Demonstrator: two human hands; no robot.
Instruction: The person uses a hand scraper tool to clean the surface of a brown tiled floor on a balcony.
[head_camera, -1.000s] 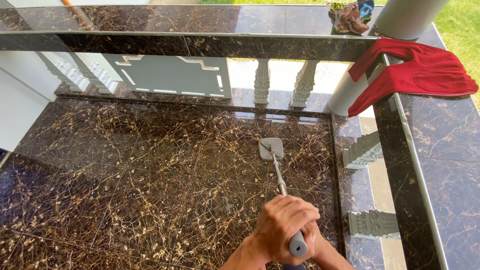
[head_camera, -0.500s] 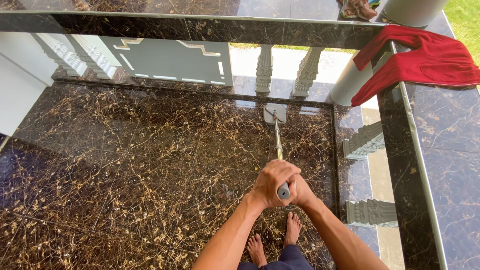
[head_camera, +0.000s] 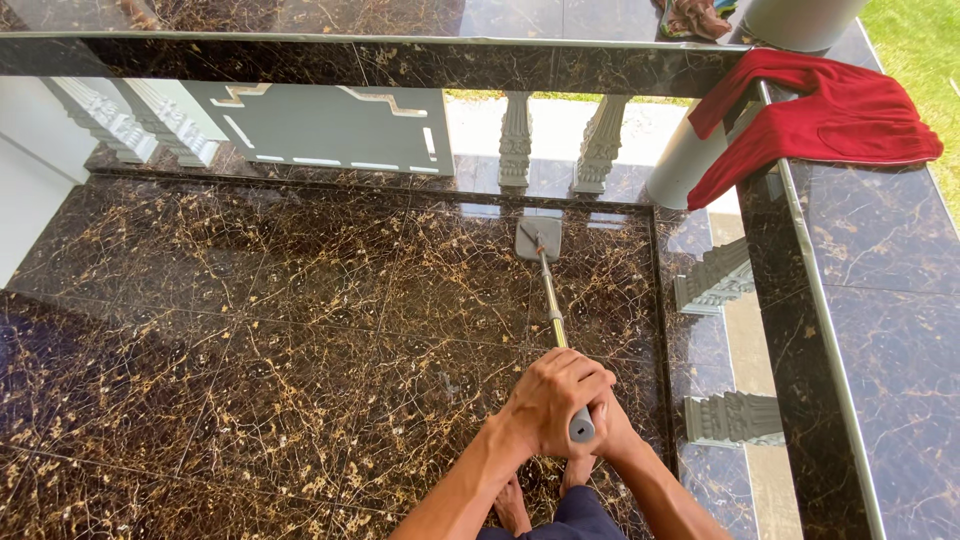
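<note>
On dark gold-veined marble floor (head_camera: 250, 320) | left hand (head_camera: 550, 400) wrapped tight round grey top of mop handle (head_camera: 580, 428) | right hand (head_camera: 612, 425) clasped just behind, same grip end, mostly hidden | flat grey mop head (head_camera: 538, 240) on floor near balusters (head_camera: 556, 140) | red cloth (head_camera: 810, 118) draped over corner ledge (head_camera: 880, 260)

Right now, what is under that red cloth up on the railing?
The red cloth lies on the dark marble railing top, one end hanging over a grey column. The stone directly beneath the cloth is covered and cannot be seen.
</note>
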